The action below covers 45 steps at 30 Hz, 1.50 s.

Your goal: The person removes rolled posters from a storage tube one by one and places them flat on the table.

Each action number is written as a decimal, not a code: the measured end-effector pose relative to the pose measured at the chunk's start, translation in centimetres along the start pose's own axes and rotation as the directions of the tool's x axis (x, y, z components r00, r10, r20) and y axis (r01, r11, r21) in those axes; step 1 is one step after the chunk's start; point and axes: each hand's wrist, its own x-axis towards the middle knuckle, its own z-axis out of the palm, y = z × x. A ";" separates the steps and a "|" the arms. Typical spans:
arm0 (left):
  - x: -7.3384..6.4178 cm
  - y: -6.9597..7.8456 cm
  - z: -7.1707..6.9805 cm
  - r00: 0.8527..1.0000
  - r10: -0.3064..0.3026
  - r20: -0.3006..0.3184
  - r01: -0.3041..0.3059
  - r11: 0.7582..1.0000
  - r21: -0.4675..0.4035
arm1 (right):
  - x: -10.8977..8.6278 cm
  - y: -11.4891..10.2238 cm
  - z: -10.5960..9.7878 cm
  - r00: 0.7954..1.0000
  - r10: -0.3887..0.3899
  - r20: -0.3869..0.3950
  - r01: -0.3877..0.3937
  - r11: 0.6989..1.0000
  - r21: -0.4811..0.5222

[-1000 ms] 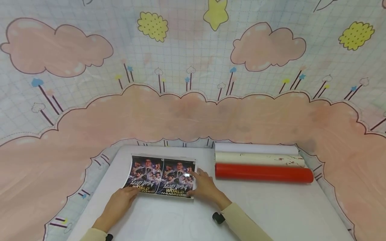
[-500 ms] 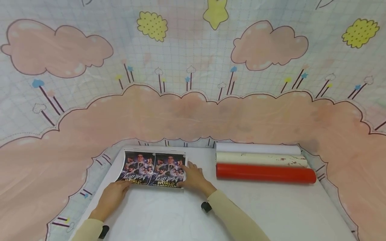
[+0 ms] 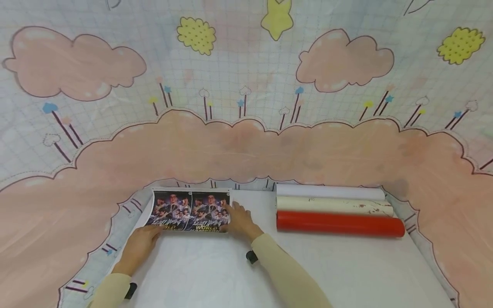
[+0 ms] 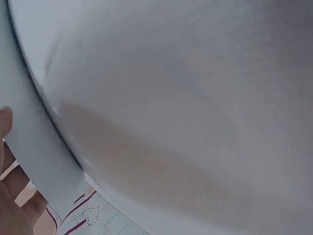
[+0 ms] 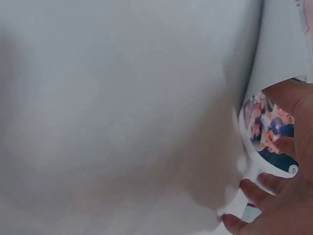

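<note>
A glossy printed poster (image 3: 208,211) with two matching panels, each with a group of people above the words "World Champions", is at the back left of the white table. My left hand (image 3: 136,248) holds its lower left corner. At the right edge my right hand (image 3: 240,222) holds the sheet, thumb low and fingers spread higher up. The poster's near edge curls up, so its plain white underside (image 4: 34,112) faces the left wrist camera. In the right wrist view part of the print (image 5: 266,127) shows inside the curl, beside the fingers (image 5: 257,193).
Three rolls lie side by side at the back right: a white roll (image 3: 331,191), a cream roll (image 3: 327,204) with a branch pattern, and a red roll (image 3: 339,223) nearest me. Behind the white table (image 3: 215,269) hangs a cartoon-print cloth (image 3: 246,149).
Both hands have carried the poster left and toward the back edge of the table. The three rolls lie where they were.
</note>
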 end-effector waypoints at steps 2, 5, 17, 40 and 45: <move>0.1 0.0 0.2 1.000 0.015 -0.007 -0.015 1.000 0.007 | 0.2 0.1 0.0 1.000 0.008 -0.006 -0.008 1.000 -0.006; 0.3 -0.3 0.6 0.999 0.034 -0.030 -0.034 0.999 0.023 | 0.3 0.4 0.0 1.000 0.009 -0.013 -0.009 1.000 0.008; 0.7 3.0 -1.2 0.994 0.074 -0.087 -0.076 0.997 -0.024 | -2.6 2.3 -2.1 0.995 -0.054 -0.080 0.062 0.994 0.090; 2.6 16.3 -0.8 0.951 0.219 -0.216 -0.268 0.935 -0.233 | -13.6 9.2 -5.2 0.910 -0.152 -0.386 0.188 0.980 0.058; 3.1 19.0 0.2 0.959 0.220 -0.180 -0.266 0.916 -0.299 | -14.9 10.8 -6.0 0.877 -0.152 -0.456 0.177 0.984 0.013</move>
